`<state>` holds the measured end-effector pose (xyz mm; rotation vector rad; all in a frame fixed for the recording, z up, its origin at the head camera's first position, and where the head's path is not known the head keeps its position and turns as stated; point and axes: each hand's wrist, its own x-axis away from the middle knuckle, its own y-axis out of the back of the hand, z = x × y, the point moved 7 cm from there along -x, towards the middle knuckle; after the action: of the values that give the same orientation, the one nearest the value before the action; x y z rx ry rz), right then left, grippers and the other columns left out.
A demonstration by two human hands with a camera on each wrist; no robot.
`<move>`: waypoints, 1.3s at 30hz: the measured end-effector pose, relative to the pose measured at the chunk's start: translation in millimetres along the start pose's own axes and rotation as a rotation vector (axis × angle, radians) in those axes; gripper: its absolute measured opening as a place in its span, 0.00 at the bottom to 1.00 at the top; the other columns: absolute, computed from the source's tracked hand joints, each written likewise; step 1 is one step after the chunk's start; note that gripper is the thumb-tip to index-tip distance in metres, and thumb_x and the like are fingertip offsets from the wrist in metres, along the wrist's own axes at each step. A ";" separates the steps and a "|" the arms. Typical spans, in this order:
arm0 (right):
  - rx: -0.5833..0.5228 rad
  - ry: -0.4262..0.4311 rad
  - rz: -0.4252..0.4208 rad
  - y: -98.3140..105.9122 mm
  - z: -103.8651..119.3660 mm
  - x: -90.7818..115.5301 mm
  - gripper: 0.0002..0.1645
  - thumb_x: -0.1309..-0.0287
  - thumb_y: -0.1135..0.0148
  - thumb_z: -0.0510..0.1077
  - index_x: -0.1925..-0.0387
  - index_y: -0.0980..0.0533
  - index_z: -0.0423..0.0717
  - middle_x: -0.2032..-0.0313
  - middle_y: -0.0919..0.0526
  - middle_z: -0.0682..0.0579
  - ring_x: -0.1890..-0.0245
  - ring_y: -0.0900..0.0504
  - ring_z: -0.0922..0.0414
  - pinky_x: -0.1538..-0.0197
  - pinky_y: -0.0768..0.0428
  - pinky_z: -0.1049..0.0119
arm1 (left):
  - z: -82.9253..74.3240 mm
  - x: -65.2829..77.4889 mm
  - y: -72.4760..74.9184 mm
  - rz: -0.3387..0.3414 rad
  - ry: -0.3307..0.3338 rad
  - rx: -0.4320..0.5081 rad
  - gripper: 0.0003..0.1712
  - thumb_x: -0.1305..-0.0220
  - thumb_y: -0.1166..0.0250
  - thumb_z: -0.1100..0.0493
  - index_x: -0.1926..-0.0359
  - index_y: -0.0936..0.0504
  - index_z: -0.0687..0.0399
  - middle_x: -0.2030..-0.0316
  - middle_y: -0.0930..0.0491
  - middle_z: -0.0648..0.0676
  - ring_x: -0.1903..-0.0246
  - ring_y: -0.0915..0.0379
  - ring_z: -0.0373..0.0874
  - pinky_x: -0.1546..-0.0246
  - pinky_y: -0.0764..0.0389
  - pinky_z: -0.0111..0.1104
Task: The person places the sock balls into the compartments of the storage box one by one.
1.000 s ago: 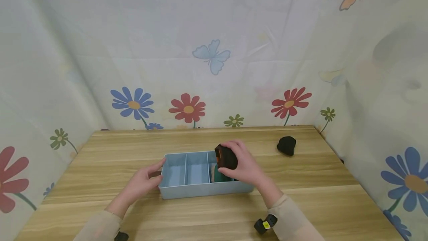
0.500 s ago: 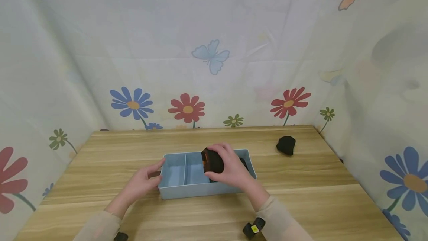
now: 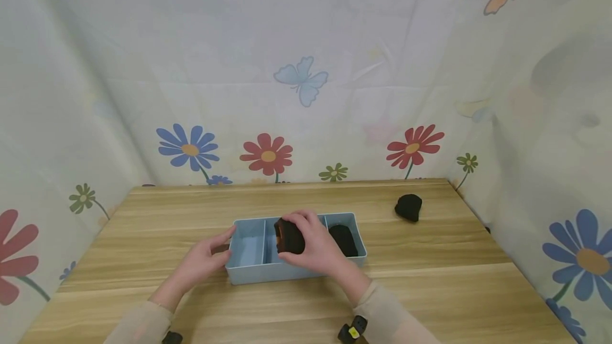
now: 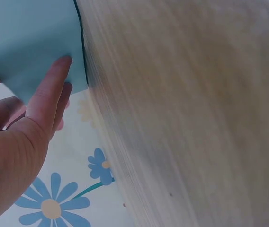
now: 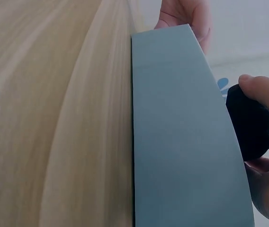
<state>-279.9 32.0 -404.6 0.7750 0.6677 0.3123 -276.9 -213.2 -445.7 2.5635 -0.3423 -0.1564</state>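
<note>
A light blue divided box (image 3: 253, 275) lies lengthwise on the table. My left hand (image 3: 206, 258) rests against its left end; in the left wrist view, straight fingers (image 4: 49, 94) touch the end wall. My right hand (image 3: 313, 246) holds a black rolled-up bundle (image 3: 290, 237) with an orange-brown left end, thumb in front and fingers behind. The bundle hangs over the second compartment from the left. In the right wrist view the dark bundle (image 5: 249, 123) shows beyond the box's long wall. Another black bundle (image 3: 343, 240) sits in the rightmost compartment. My right hand hides most of the third compartment.
A black rounded bundle (image 3: 408, 207) lies on the wooden table (image 3: 191, 203), back right of the box. Behind and beside the table hangs a white cloth (image 3: 334, 31) printed with flowers and butterflies.
My right hand has carried the black bundle left, from over the third compartment to over the second. The right compartment's bundle has come into sight. My left hand stays put.
</note>
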 end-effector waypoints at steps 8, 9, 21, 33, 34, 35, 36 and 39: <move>0.023 -0.041 -0.015 -5.8 6.2 -4.3 0.44 0.53 0.22 0.54 0.36 0.31 0.50 0.40 0.32 0.47 0.47 0.26 0.51 0.48 0.19 0.57 | -0.5 0.2 0.1 0.003 0.004 -0.007 0.34 0.32 0.41 0.65 0.27 0.37 0.61 0.31 0.38 0.69 0.40 0.30 0.66 0.57 0.15 0.39; 0.027 -0.048 -0.015 -6.1 6.8 -4.8 0.44 0.53 0.22 0.54 0.36 0.31 0.50 0.40 0.32 0.47 0.47 0.25 0.51 0.48 0.19 0.57 | -0.5 0.1 0.0 0.003 0.003 -0.005 0.34 0.32 0.41 0.65 0.27 0.37 0.62 0.31 0.38 0.70 0.40 0.30 0.66 0.58 0.15 0.39; 0.094 -0.114 -0.008 -15.0 7.2 -8.4 0.45 0.52 0.23 0.57 0.35 0.32 0.51 0.40 0.32 0.48 0.47 0.27 0.52 0.49 0.19 0.58 | 1.1 0.0 0.1 0.009 0.020 0.009 0.34 0.32 0.41 0.64 0.26 0.38 0.60 0.30 0.39 0.69 0.39 0.31 0.66 0.57 0.15 0.40; 0.128 -0.149 0.012 -18.8 6.5 -10.1 0.45 0.52 0.23 0.58 0.35 0.31 0.50 0.40 0.31 0.46 0.46 0.27 0.51 0.47 0.19 0.58 | 1.0 0.4 -0.4 0.009 0.023 0.016 0.34 0.32 0.41 0.63 0.26 0.38 0.60 0.30 0.40 0.70 0.39 0.31 0.66 0.57 0.15 0.41; 0.131 -0.156 0.016 -18.8 6.3 -10.3 0.45 0.51 0.24 0.59 0.35 0.31 0.50 0.39 0.32 0.46 0.45 0.28 0.51 0.46 0.20 0.56 | 0.8 0.3 -0.3 0.010 0.023 0.019 0.34 0.31 0.41 0.63 0.26 0.38 0.61 0.30 0.40 0.70 0.39 0.32 0.66 0.57 0.15 0.41; 0.134 -0.162 0.019 -18.5 6.3 -10.4 0.45 0.51 0.24 0.59 0.35 0.32 0.50 0.38 0.32 0.46 0.43 0.28 0.50 0.44 0.21 0.55 | 0.7 0.2 -0.4 0.012 0.022 0.020 0.34 0.31 0.41 0.63 0.26 0.38 0.61 0.30 0.40 0.70 0.39 0.32 0.66 0.57 0.15 0.41; 0.137 -0.165 0.022 -18.2 6.4 -10.6 0.45 0.50 0.25 0.59 0.34 0.32 0.50 0.37 0.33 0.45 0.42 0.29 0.49 0.43 0.22 0.55 | 0.4 0.1 -0.3 0.012 0.022 0.022 0.34 0.31 0.41 0.64 0.26 0.38 0.61 0.30 0.40 0.70 0.39 0.32 0.66 0.57 0.15 0.41; 0.148 -0.161 0.020 -16.2 7.5 -10.6 0.44 0.49 0.26 0.59 0.34 0.31 0.50 0.36 0.32 0.46 0.39 0.30 0.49 0.40 0.23 0.53 | -0.1 0.2 -0.2 0.015 0.022 0.019 0.34 0.31 0.41 0.63 0.26 0.38 0.61 0.30 0.40 0.70 0.39 0.32 0.66 0.57 0.15 0.41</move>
<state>-282.5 11.7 -407.8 0.9383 0.5352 0.2176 -276.7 -213.1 -445.7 2.5784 -0.3567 -0.1203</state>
